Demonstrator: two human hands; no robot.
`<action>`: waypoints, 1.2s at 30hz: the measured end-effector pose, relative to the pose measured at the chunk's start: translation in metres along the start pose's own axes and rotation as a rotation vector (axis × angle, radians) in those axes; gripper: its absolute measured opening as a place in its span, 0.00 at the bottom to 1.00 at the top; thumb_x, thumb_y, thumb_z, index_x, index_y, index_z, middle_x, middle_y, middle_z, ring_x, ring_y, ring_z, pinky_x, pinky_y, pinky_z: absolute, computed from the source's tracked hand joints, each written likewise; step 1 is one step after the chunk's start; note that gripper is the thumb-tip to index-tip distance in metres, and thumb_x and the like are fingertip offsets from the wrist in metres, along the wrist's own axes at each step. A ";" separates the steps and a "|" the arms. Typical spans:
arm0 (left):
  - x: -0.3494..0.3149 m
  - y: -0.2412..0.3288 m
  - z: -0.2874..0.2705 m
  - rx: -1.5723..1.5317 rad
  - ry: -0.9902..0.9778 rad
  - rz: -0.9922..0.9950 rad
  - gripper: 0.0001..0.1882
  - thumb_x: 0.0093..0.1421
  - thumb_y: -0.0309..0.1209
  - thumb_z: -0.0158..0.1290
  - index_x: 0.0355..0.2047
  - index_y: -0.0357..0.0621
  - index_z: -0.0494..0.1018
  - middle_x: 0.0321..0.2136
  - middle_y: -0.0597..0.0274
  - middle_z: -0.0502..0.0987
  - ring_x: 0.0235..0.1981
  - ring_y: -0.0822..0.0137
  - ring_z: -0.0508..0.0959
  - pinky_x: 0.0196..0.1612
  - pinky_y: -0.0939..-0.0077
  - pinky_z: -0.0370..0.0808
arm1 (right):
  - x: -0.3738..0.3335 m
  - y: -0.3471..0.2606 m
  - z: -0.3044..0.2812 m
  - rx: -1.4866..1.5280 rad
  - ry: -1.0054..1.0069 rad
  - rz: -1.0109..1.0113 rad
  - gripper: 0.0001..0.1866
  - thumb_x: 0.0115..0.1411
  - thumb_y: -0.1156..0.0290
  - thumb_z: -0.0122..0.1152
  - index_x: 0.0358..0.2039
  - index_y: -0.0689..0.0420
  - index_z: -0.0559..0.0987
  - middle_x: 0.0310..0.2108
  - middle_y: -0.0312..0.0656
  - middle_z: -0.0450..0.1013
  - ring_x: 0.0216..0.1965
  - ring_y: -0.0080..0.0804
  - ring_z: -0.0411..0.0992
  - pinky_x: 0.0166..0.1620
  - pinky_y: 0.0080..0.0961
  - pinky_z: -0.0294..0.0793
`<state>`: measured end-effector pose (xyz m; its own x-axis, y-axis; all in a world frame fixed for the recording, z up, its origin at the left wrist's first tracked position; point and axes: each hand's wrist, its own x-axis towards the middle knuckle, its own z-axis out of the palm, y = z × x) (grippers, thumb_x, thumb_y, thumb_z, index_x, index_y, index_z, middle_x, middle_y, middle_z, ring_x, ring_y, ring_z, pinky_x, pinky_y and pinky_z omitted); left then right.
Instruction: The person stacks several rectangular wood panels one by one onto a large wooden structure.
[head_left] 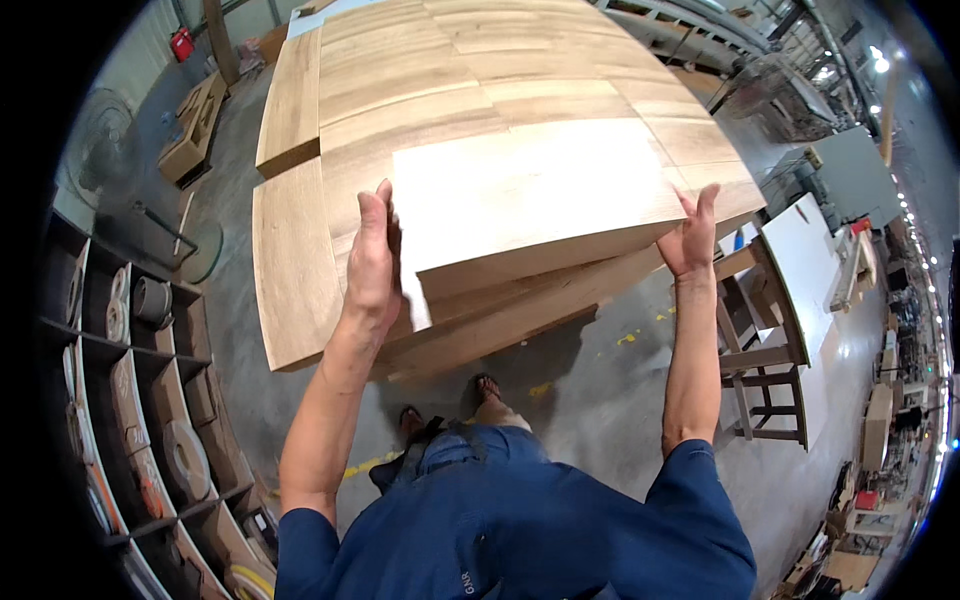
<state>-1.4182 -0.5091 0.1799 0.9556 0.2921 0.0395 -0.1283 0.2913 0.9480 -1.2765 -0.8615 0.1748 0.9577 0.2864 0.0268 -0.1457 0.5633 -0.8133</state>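
Observation:
Between my two hands is a pale wood-grain panel (530, 190), its top washed out by glare. Its thick front edge faces me, and I cannot tell whether it is one board or several pressed together. My left hand (372, 265) grips the left end, thumb pointing up, the other fingers mostly hidden behind it. At the right end, my right hand (690, 238) holds on with its thumb raised and its fingers against the edge. Under and beyond the panel spreads a broad stack of similar wood-grain boards (400, 70), laid in rows. More boards (295, 255) line its left side.
Left of me stands a dark shelf unit (165, 360) with rolls of edging tape in its compartments. A pedestal fan (200, 250) is behind it. On the right are a wooden trestle (770, 370) and white panels (800, 250). Grey floor (590, 400) lies around my feet.

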 end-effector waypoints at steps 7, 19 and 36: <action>-0.014 -0.003 0.024 -0.059 0.096 -0.047 0.42 0.63 0.63 0.30 0.58 0.34 0.57 0.52 0.48 0.66 0.56 0.61 0.66 0.56 0.68 0.66 | -0.007 0.003 0.030 -0.125 0.026 0.055 0.41 0.63 0.38 0.34 0.62 0.62 0.56 0.58 0.48 0.62 0.60 0.40 0.60 0.60 0.35 0.61; -0.024 0.014 0.026 0.023 0.039 0.116 0.43 0.63 0.62 0.27 0.61 0.32 0.53 0.53 0.44 0.66 0.57 0.59 0.66 0.58 0.69 0.67 | 0.001 0.009 0.030 -0.068 0.175 0.060 0.37 0.63 0.43 0.44 0.61 0.62 0.57 0.57 0.48 0.62 0.58 0.40 0.62 0.59 0.39 0.64; -0.087 0.065 -0.130 -0.158 0.335 0.126 0.32 0.66 0.53 0.35 0.56 0.37 0.62 0.51 0.54 0.70 0.51 0.64 0.72 0.53 0.69 0.70 | -0.033 0.090 0.184 -0.098 -0.044 0.091 0.42 0.60 0.42 0.49 0.63 0.61 0.53 0.59 0.55 0.55 0.63 0.48 0.53 0.61 0.52 0.56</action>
<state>-1.5446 -0.3971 0.1965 0.7933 0.6084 0.0224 -0.3035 0.3633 0.8809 -1.3671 -0.6783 0.2077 0.9296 0.3675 -0.0262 -0.2045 0.4553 -0.8665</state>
